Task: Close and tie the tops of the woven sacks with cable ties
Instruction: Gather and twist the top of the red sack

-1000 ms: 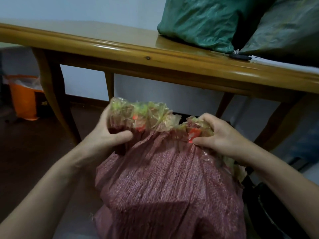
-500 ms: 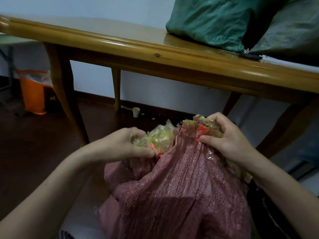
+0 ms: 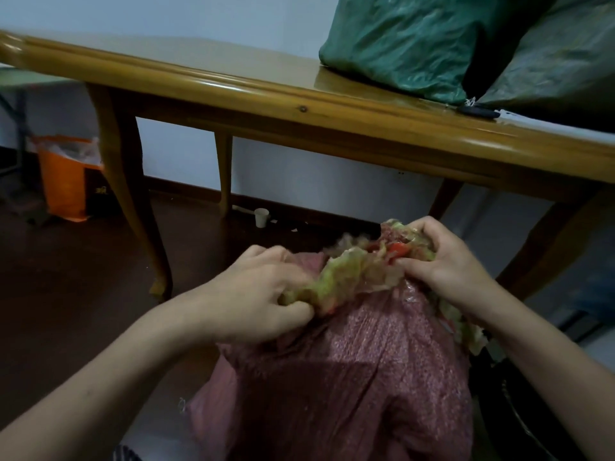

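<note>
Sack [image 3: 349,387] top clamped in left hand [image 3: 259,294] and right hand [image 3: 447,261] grips, bottom cut off.

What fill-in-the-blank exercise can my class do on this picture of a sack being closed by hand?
1. The top of the red woven sack is held by ____ hands, the left hand and the right hand.
2. The green sack lies ____ the wooden table.
3. The bin on the floor at the left is coloured ____.
4. No ____ tie shows round the sack's top.
Missing words: two; on; orange; cable.
</note>
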